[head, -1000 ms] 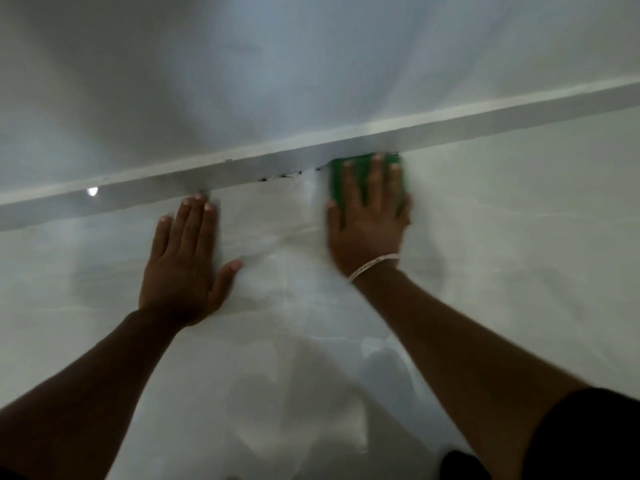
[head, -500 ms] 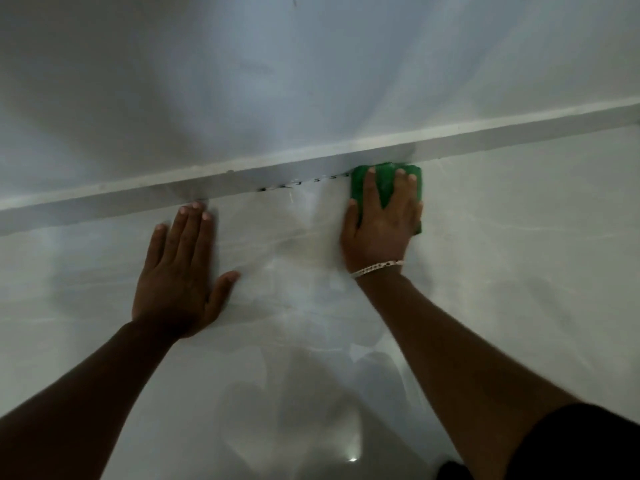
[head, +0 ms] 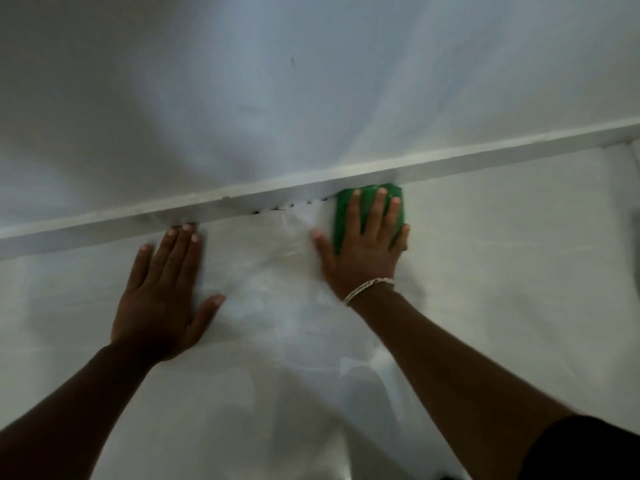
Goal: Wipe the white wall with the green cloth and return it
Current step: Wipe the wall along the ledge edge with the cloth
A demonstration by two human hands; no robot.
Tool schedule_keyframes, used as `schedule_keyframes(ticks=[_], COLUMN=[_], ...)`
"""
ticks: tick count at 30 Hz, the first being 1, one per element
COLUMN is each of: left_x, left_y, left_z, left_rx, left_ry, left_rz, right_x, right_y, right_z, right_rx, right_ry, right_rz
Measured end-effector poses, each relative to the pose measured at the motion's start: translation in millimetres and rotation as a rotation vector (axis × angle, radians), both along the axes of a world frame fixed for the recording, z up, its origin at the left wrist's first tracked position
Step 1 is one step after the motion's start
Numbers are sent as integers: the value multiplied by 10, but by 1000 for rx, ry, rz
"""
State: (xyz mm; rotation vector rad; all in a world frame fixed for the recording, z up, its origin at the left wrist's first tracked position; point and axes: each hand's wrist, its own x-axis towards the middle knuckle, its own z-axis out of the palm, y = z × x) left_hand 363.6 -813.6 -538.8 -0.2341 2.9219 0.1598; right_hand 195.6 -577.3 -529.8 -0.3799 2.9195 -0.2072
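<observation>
Pale matte white upper surface (head: 242, 81) fills top half, shaded grey toward corners, bluish brighter patch mid-frame. Small dark speck (head: 292, 60) on it. Long white painted ledge strip (head: 485, 157) runs diagonally, low at left, rising to right edge. Row of small dark marks (head: 287, 206) along strip's lower edge near centre. Below strip, glossy white marbled panel (head: 502, 271) with faint pale veins, soft sheen, blurred reflections low in centre. Dim, even light; source cannot be seen.

Green cloth (head: 346, 216) flat on glossy white wall (head: 502, 271), top edge touching ledge.
</observation>
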Motion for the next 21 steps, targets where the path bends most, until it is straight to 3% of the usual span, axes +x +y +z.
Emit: schedule_keyframes(ticks=[6, 10, 12, 17, 21], left_x=[6, 10, -2, 45, 124], left_y=[-39, -29, -22, 5, 102], left_z=[25, 36, 40, 81, 75], left_rx=[0, -15, -29, -30, -19], left_ry=[-33, -42, -57, -91, -95], left_rz=[-15, 3, -7, 29, 113], right_x=[-29, -85, 106, 238, 18], right_y=[220, 145, -149, -156, 52], right_z=[17, -9, 18, 44, 0], right_rx=[21, 2, 7, 5, -3], right_ry=[-10, -5, -26, -37, -9], right_rz=[228, -43, -75, 287, -36])
